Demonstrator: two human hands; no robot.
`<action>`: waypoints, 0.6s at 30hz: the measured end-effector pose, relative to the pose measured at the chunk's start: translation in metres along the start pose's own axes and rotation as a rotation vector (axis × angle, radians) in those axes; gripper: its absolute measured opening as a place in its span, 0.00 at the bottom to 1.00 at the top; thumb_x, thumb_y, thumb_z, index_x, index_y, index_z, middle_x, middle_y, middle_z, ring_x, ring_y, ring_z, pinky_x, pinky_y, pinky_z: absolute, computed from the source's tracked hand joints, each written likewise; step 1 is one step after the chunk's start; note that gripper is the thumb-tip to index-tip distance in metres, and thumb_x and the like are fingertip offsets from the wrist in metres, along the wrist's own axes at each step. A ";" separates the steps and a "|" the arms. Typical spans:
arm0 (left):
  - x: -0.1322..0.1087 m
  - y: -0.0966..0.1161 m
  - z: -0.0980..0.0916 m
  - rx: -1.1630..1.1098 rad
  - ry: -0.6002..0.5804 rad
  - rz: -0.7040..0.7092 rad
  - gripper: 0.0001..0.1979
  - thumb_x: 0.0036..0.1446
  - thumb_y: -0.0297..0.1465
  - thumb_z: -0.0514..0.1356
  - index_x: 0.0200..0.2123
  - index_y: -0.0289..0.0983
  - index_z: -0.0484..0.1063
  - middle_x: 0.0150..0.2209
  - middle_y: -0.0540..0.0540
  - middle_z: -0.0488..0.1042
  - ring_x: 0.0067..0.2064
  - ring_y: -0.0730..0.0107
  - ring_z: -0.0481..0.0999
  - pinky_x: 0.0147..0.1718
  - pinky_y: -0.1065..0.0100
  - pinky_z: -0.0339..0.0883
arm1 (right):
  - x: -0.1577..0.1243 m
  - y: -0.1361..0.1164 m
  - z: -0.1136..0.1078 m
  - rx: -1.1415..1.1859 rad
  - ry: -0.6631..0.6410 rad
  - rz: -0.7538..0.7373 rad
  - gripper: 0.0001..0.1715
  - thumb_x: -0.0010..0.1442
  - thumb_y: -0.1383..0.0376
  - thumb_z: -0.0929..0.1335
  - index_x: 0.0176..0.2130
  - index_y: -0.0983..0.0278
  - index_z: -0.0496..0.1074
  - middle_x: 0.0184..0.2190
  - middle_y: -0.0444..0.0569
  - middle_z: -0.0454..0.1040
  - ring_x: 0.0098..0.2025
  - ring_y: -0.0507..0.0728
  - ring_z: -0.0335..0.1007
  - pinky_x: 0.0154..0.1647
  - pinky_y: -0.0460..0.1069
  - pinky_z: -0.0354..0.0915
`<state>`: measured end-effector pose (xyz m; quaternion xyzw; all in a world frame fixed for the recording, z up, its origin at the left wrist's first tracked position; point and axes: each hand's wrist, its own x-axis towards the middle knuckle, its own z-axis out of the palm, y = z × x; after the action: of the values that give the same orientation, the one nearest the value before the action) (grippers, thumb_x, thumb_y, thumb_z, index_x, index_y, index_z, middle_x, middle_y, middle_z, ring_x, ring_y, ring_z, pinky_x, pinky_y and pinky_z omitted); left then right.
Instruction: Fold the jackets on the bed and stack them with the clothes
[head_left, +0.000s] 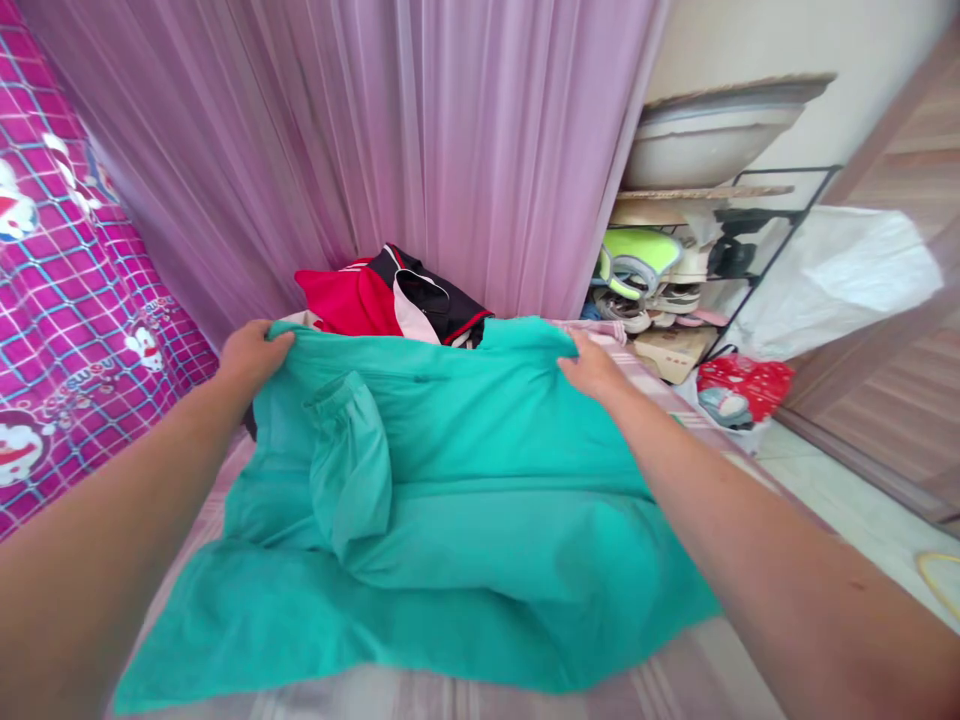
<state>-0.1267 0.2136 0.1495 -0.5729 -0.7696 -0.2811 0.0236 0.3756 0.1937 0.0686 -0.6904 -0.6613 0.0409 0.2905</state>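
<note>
Head view, single frame. Counts: two hands, both the person's own; one teal garment (465,480); one heap of red, black and white clothing (390,300) behind it; one pink sheer curtain (390,140) at the back; one magenta checked cartoon-print cloth (67,300) at left; one black wire rack (750,240) at right with several shoes on it, exact number not readable; one pale basin (705,135) on top of the rack; one white plastic bag (832,275) beside the rack; one red bag (742,385) on the floor below it.

Teal garment lies spread on a striped pinkish surface (675,680), centre of frame, one sleeve folded over its left half. Far edge raised slightly where the hands meet it.

Left hand (251,355): at the far left corner of the garment, fingers curled over the edge, closed on the fabric.

Right hand (592,365): at the far right corner, fingers bent down onto the cloth, thumb side tucked at the edge; appears to pinch the fabric, though the fingertips are partly hidden by the fold.

Both forearms extend from the bottom corners, well apart, garment between them
</note>
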 end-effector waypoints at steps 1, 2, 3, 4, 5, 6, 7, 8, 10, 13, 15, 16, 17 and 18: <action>-0.004 0.001 0.001 -0.001 -0.025 0.003 0.26 0.62 0.44 0.54 0.56 0.33 0.70 0.52 0.42 0.77 0.54 0.49 0.75 0.52 0.52 0.70 | -0.005 -0.005 0.003 -0.011 0.006 0.017 0.40 0.61 0.64 0.67 0.69 0.69 0.57 0.66 0.63 0.62 0.66 0.66 0.60 0.63 0.59 0.62; -0.011 0.001 0.003 -0.004 -0.050 0.012 0.29 0.62 0.45 0.55 0.59 0.31 0.67 0.55 0.40 0.75 0.56 0.47 0.73 0.54 0.50 0.69 | -0.013 -0.010 0.004 -0.015 0.001 0.030 0.42 0.60 0.64 0.68 0.69 0.69 0.56 0.68 0.63 0.59 0.68 0.67 0.57 0.65 0.58 0.60; -0.021 -0.001 0.008 -0.003 -0.063 0.032 0.32 0.61 0.44 0.56 0.62 0.30 0.63 0.58 0.37 0.73 0.59 0.45 0.71 0.55 0.48 0.67 | -0.022 -0.013 0.003 -0.015 -0.018 0.033 0.41 0.60 0.64 0.68 0.69 0.69 0.57 0.69 0.62 0.58 0.69 0.66 0.55 0.66 0.58 0.59; -0.033 -0.004 0.013 0.006 -0.058 0.066 0.34 0.60 0.44 0.57 0.64 0.29 0.60 0.61 0.35 0.70 0.61 0.44 0.69 0.57 0.47 0.66 | -0.033 -0.013 0.001 -0.014 -0.050 0.020 0.38 0.61 0.64 0.68 0.68 0.67 0.60 0.68 0.60 0.60 0.68 0.65 0.57 0.65 0.57 0.59; -0.049 -0.009 0.019 0.022 -0.034 0.110 0.36 0.59 0.43 0.58 0.65 0.29 0.58 0.63 0.34 0.68 0.64 0.44 0.66 0.59 0.46 0.64 | -0.047 -0.012 -0.003 -0.008 -0.092 0.000 0.34 0.62 0.64 0.67 0.65 0.65 0.65 0.66 0.58 0.64 0.66 0.64 0.60 0.64 0.57 0.61; -0.066 -0.016 0.025 0.032 -0.012 0.168 0.35 0.59 0.43 0.57 0.64 0.31 0.59 0.64 0.35 0.66 0.66 0.45 0.63 0.62 0.47 0.62 | -0.061 -0.009 -0.008 0.002 -0.136 -0.021 0.28 0.63 0.64 0.66 0.62 0.63 0.69 0.63 0.55 0.68 0.64 0.63 0.64 0.62 0.55 0.63; -0.085 -0.024 0.030 0.028 -0.015 0.235 0.33 0.59 0.42 0.56 0.64 0.33 0.61 0.65 0.36 0.65 0.67 0.48 0.62 0.63 0.50 0.61 | -0.077 -0.004 -0.013 0.015 -0.174 -0.035 0.24 0.63 0.64 0.65 0.58 0.61 0.73 0.60 0.53 0.72 0.61 0.62 0.68 0.61 0.54 0.65; -0.105 -0.033 0.034 0.010 -0.025 0.281 0.31 0.60 0.43 0.54 0.63 0.34 0.63 0.65 0.37 0.65 0.67 0.50 0.63 0.64 0.53 0.60 | -0.094 0.001 -0.019 0.028 -0.197 -0.037 0.21 0.64 0.63 0.64 0.54 0.60 0.76 0.57 0.51 0.75 0.58 0.61 0.71 0.59 0.53 0.66; -0.145 -0.050 0.038 -0.031 -0.064 0.312 0.29 0.61 0.45 0.51 0.60 0.38 0.67 0.65 0.40 0.66 0.65 0.52 0.65 0.61 0.55 0.65 | -0.130 0.012 -0.028 0.047 -0.178 -0.012 0.20 0.65 0.62 0.63 0.50 0.60 0.79 0.53 0.49 0.79 0.55 0.60 0.74 0.57 0.53 0.67; -0.200 -0.064 0.039 -0.063 -0.134 0.343 0.27 0.61 0.47 0.48 0.55 0.40 0.73 0.61 0.43 0.71 0.62 0.54 0.70 0.61 0.56 0.64 | -0.182 0.027 -0.028 0.055 -0.058 0.058 0.22 0.67 0.60 0.60 0.49 0.59 0.80 0.50 0.48 0.80 0.53 0.61 0.75 0.56 0.52 0.68; -0.229 -0.064 0.038 -0.062 -0.199 0.362 0.26 0.62 0.47 0.47 0.53 0.41 0.75 0.57 0.44 0.76 0.59 0.55 0.73 0.61 0.55 0.64 | -0.209 0.035 -0.019 0.044 -0.001 0.070 0.24 0.68 0.58 0.59 0.49 0.58 0.80 0.50 0.49 0.80 0.53 0.61 0.76 0.54 0.52 0.69; -0.240 -0.063 0.039 -0.057 -0.221 0.366 0.26 0.63 0.46 0.47 0.53 0.41 0.75 0.56 0.44 0.77 0.58 0.55 0.74 0.61 0.55 0.64 | -0.219 0.038 -0.013 0.029 0.016 0.043 0.24 0.68 0.58 0.59 0.49 0.58 0.80 0.49 0.49 0.81 0.52 0.61 0.76 0.54 0.52 0.69; -0.250 -0.061 0.040 -0.048 -0.232 0.369 0.26 0.64 0.46 0.47 0.53 0.41 0.75 0.56 0.44 0.77 0.58 0.56 0.74 0.60 0.55 0.64 | -0.228 0.041 -0.006 0.009 0.034 -0.005 0.24 0.68 0.58 0.59 0.47 0.58 0.80 0.48 0.50 0.81 0.51 0.61 0.76 0.54 0.53 0.69; -0.258 -0.058 0.041 -0.033 -0.229 0.367 0.26 0.64 0.45 0.47 0.54 0.41 0.74 0.56 0.43 0.77 0.58 0.56 0.74 0.61 0.54 0.63 | -0.234 0.043 0.001 -0.016 0.060 -0.066 0.23 0.68 0.58 0.59 0.46 0.59 0.81 0.47 0.51 0.82 0.50 0.61 0.77 0.54 0.54 0.68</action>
<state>-0.0787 -0.0026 -0.0011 -0.7320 -0.6452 -0.2176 -0.0225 0.3847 -0.0230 -0.0282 -0.6714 -0.6750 0.0055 0.3058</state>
